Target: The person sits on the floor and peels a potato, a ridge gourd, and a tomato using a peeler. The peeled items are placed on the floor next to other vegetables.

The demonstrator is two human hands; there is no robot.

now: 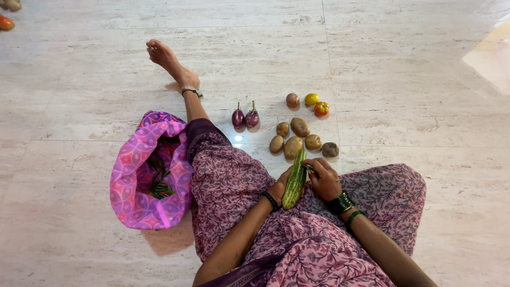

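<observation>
I sit on a pale tiled floor with a patterned purple garment over my legs. A long green cucumber (294,180) lies across my lap. My left hand (278,187) cups it from beneath. My right hand (323,178) grips its upper part, fingers curled near the tip. Just beyond the cucumber's far end lie several brown potatoes (299,137). Farther out are two small purple aubergines (245,117) and three tomatoes (312,103), one yellow, one red, one dull pinkish.
An open pink and purple cloth bag (135,175) lies at my left with green chillies (157,183) inside. My bare left foot (166,59) with an anklet stretches ahead. An orange object (5,22) sits at the far left corner.
</observation>
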